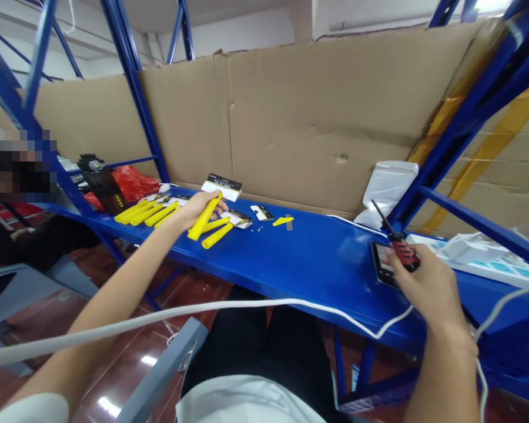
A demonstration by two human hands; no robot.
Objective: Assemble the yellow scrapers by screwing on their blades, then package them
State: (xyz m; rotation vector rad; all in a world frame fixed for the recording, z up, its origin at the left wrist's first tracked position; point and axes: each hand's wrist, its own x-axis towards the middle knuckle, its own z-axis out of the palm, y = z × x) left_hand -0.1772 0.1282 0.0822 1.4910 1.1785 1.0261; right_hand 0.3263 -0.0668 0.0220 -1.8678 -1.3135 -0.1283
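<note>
My left hand [198,208] is closed around a yellow tube-shaped handle [206,218], lifted a little over the table. A black-and-white card [223,187] stands out at the handle's upper end. Below and beside it, more yellow handles [218,236] with cards lie on the blue table [291,264]. My right hand [436,288] grips a screwdriver [403,251] by its red-and-black handle, its thin dark shaft pointing up and left. Under the screwdriver and partly hidden by my fingers lies a phone [381,267] with its screen lit.
A loose card [262,212] and a flat yellow piece [283,221] lie mid-table. White plastic bag [388,185] and tray [489,258] are at right. A white cable [255,304] crosses before me. Cardboard [317,111] backs the table; another person [13,229] sits left.
</note>
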